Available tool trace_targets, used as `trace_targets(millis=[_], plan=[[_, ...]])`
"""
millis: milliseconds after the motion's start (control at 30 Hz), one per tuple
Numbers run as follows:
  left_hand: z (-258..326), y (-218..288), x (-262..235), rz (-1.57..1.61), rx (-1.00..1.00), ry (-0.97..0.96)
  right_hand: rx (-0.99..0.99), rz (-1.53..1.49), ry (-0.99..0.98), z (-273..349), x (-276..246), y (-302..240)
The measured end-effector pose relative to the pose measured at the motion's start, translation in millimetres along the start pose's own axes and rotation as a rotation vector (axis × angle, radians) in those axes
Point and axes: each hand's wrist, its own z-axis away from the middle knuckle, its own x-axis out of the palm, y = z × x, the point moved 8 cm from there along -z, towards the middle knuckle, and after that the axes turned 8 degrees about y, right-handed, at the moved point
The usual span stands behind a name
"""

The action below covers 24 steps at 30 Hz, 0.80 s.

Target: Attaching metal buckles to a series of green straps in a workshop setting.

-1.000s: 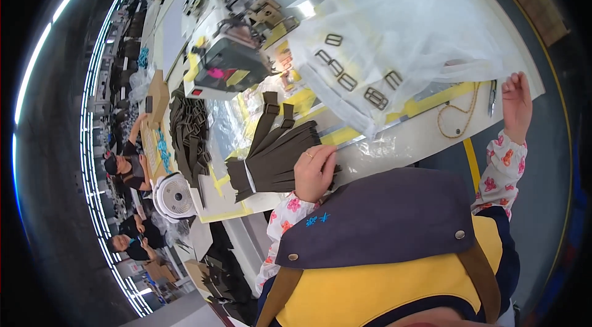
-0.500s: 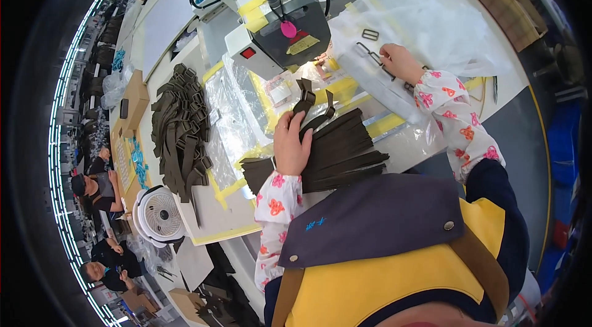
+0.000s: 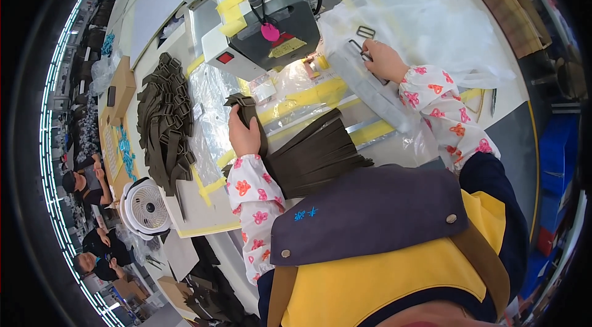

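My left hand [image 3: 245, 136] is closed around a dark olive webbing strap [image 3: 248, 107] with a metal slide buckle at its far end. It is left of the sewing machine's lit work area. On the clear plastic at the right, my right hand [image 3: 386, 62] has its fingertips closed on a dark rectangular slide buckle [image 3: 357, 49]. Another slide buckle [image 3: 365, 32] lies just beyond those fingers. Between my arms, a fan of loose strap pieces [image 3: 314, 157] spreads near the table's front edge.
A sewing machine [image 3: 265, 40] with yellow tape and a pink tag stands ahead. Left of it lies a heap of buckled straps [image 3: 165, 120]. A white fan [image 3: 147, 207] sits at the left edge. Crumpled clear plastic [image 3: 425, 22] covers the far right, beside a cardboard box [image 3: 512, 12].
My left hand has moved left with the strap, away from the machine's lit area. My right hand has shifted slightly over the buckles, its fingertips now on one. The view has turned a little.
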Motion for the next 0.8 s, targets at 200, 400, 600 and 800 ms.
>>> trace_targets(millis=[200, 400, 600, 800], plan=[[33.6, 91.9, 23.2, 0.201, 0.246, -0.297, 0.051, -0.128, -0.031, -5.5, 11.1, 22.2], [58.7, 111.2, 73.6, 0.303, 0.238, -0.660, 0.048, -0.019, -0.012, -6.0, 6.2, 16.6], [55.9, 107.4, 81.3, 0.316, 0.254, -0.817, 0.013, -0.138, -0.078, -4.6, -15.3, 6.6], [24.1, 94.3, 40.7, 0.505, 0.200, -0.397, 0.214, -0.977, -0.092, 30.2, -50.9, -65.0]])
